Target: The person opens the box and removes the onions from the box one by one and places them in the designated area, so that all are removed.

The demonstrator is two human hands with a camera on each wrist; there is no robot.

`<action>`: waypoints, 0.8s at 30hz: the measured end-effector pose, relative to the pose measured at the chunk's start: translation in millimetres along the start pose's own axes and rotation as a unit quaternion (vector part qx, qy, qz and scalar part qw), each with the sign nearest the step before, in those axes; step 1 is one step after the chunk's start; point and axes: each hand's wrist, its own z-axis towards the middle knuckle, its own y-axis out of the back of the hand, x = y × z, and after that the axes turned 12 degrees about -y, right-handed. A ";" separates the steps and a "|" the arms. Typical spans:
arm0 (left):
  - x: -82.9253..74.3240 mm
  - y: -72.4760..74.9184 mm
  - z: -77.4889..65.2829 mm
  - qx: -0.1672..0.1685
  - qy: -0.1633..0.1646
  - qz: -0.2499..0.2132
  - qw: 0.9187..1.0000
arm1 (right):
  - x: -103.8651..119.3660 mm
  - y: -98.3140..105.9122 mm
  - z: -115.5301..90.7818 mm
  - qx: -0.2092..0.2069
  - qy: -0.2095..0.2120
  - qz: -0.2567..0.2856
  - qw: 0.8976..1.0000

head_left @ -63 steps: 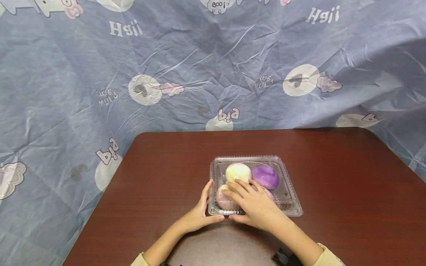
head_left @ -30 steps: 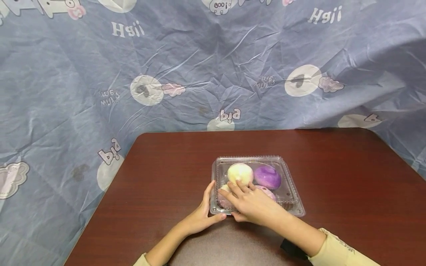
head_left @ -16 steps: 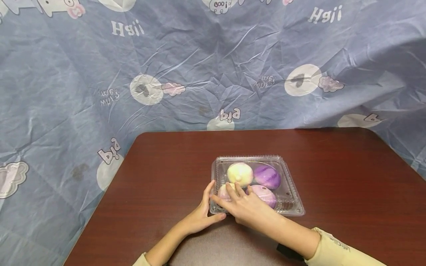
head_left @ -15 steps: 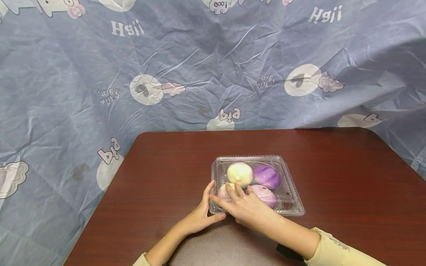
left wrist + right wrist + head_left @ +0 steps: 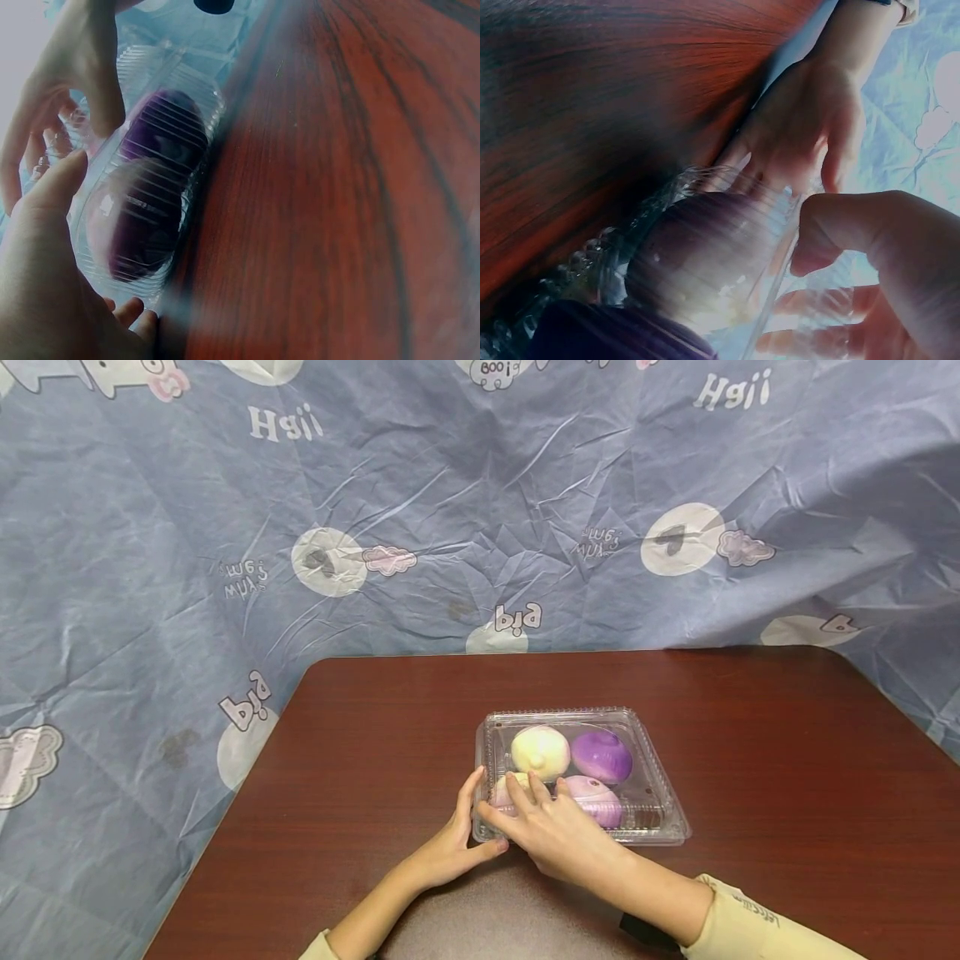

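A clear plastic clamshell box (image 5: pixel 654 781), its lid down, holds several round, bun-like pieces: a pale yellow one (image 5: pixel 540 755), a deep purple one (image 5: pixel 602 757), a pink-purple one (image 5: pixel 596 803) and a yellow-pink one (image 5: pixel 501 793) partly hidden under fingers. My left hand (image 5: pixel 442 852) holds the box's near left corner, fingers along the left side and thumb at the front edge. Fingers of my right hand (image 5: pixel 555 831) lie spread over the lid's front left part. In the right wrist view, the right thumb (image 5: pixel 817 232) is bent with its tip at the box's rim.
The box stands on a dark red-brown wooden table (image 5: pixel 382 727). Behind and beside the table hangs a creased blue printed cloth (image 5: pixel 420 485). A dark strap or object (image 5: pixel 647 935) shows beneath my right forearm.
My right hand has shifted left towards the box's left front corner, uncovering the pink-purple piece. The reflections over the purple piece have changed. My left hand stays at the corner.
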 end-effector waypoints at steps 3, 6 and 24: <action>-0.2 0.0 -0.3 -0.002 0.006 0.005 1.000 | -1.3 -2.4 1.2 -0.004 0.004 0.007 1.000; -1.2 0.1 -0.6 0.000 0.014 0.005 1.000 | -2.6 -4.6 2.0 -0.013 0.007 0.013 1.000; -0.3 2.3 0.1 0.022 0.029 -0.013 0.999 | -6.4 -12.7 1.9 -0.030 0.016 0.038 0.999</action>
